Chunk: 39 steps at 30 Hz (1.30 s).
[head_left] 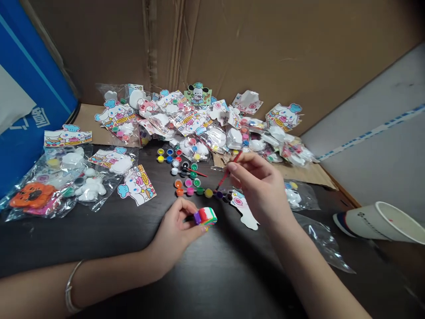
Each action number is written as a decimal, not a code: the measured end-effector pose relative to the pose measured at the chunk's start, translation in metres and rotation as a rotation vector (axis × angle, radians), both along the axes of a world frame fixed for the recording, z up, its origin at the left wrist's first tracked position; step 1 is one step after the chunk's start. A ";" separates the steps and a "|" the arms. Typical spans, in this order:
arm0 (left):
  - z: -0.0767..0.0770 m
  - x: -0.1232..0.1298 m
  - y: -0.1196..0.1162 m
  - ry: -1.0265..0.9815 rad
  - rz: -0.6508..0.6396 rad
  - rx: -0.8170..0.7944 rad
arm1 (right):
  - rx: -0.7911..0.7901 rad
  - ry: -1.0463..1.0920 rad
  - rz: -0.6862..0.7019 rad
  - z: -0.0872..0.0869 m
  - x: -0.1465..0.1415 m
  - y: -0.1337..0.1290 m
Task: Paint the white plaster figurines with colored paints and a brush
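Snugly, the right hand (pixel 260 190) pinches a paintbrush (pixel 223 178).

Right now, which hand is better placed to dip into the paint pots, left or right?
Probably your right hand: it pinches the red paintbrush, its tip beside the paint pots. Your left hand is busy holding a striped multicoloured block.

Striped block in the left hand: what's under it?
The left hand cradles the striped block from below, hiding the block's underside; the dark tabletop shows beneath the hand.
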<state>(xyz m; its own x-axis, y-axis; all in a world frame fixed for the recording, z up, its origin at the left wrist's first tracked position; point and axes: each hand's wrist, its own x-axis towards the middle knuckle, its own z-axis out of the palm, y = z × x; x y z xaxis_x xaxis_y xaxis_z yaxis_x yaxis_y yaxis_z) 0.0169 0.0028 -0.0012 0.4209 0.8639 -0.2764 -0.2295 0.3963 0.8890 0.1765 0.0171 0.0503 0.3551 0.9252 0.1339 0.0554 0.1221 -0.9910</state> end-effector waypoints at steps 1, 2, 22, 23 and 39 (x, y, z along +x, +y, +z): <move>0.000 0.000 0.000 0.007 0.017 0.022 | -0.001 0.029 -0.030 -0.001 0.001 -0.008; 0.000 0.000 0.001 0.014 0.028 0.039 | 0.003 0.050 -0.055 -0.003 0.002 -0.015; 0.010 0.002 0.004 0.040 -0.082 -0.114 | 0.079 0.032 0.060 -0.017 -0.004 -0.049; 0.010 0.002 0.005 0.034 -0.083 -0.120 | 0.075 0.025 0.062 -0.017 -0.005 -0.049; 0.006 0.002 0.003 0.036 -0.111 -0.110 | 0.170 -0.161 0.050 -0.023 -0.010 -0.051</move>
<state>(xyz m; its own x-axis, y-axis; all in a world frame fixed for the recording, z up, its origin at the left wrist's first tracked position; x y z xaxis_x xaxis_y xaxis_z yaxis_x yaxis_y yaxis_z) 0.0188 0.0056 0.0045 0.5006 0.7764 -0.3830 -0.1479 0.5127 0.8458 0.1665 -0.0341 0.0270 0.2712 0.9005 0.3400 0.2005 0.2926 -0.9350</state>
